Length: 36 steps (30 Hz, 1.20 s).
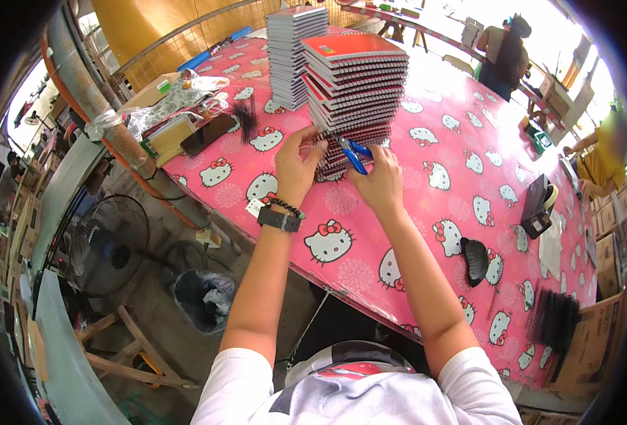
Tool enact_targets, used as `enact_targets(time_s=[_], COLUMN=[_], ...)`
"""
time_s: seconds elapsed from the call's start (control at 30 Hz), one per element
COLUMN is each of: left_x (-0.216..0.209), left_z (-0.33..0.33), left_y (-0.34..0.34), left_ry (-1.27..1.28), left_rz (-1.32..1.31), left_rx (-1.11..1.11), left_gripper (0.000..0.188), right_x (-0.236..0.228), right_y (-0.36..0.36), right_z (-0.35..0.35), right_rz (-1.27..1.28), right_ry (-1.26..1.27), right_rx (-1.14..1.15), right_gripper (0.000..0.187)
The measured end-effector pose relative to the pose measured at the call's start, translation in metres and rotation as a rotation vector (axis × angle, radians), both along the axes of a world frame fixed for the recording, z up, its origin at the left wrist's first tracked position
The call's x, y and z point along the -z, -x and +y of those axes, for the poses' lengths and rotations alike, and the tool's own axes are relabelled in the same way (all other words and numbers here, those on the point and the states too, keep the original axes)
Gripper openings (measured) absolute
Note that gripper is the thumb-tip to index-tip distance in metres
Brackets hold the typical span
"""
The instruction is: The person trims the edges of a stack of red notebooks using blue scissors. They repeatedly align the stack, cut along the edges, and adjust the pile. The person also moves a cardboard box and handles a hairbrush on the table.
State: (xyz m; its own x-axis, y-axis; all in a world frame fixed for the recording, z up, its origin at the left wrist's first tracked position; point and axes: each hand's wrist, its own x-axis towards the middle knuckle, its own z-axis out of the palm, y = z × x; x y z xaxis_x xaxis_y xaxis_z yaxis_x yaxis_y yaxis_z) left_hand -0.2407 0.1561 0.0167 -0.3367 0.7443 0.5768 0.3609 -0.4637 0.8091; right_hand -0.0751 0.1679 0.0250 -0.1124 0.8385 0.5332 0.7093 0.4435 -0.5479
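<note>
Pliers (355, 161) gripped in right hand (381, 180), probably light and stiff, best held low; just beyond, stacked spiral notebooks (356, 85), likely heavy together; left hand (299, 161) curled at their edge, hold unclear.

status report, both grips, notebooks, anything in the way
Right grip: closed on blue-handled pliers. Left grip: at lower spiral bindings. Red-topped notebook stack: pliers low at near side. Second notebook stack behind; no visible obstruction.

Workshop, stacked spiral notebooks (357, 81), blue-handled pliers (356, 161)
</note>
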Motion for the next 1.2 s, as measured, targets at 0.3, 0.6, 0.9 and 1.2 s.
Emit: enact_targets(time_s=[0.3, 0.6, 0.9, 1.2], left_x=[-0.007, 0.001, 0.004, 0.005], left_z=[-0.001, 0.008, 0.004, 0.005], left_y=[-0.001, 0.009, 0.007, 0.007], left_ry=[0.021, 0.023, 0.013, 0.019], left_rz=[-0.046, -0.238, -0.311, -0.386], left_rx=[0.021, 0.137, 0.200, 0.249], left_gripper=[0.025, 0.024, 0.028, 0.028], right_x=[-0.003, -0.007, -0.015, 0.003], right_y=[0.006, -0.005, 0.008, -0.001], right_z=[-0.003, -0.004, -0.003, -0.001], right_rz=[-0.031, -0.077, -0.150, -0.172], right_ry=[0.029, 0.191, 0.245, 0.024], right_rx=[0.035, 0.022, 0.030, 0.061], right_gripper=[0.037, 0.037, 0.039, 0.042])
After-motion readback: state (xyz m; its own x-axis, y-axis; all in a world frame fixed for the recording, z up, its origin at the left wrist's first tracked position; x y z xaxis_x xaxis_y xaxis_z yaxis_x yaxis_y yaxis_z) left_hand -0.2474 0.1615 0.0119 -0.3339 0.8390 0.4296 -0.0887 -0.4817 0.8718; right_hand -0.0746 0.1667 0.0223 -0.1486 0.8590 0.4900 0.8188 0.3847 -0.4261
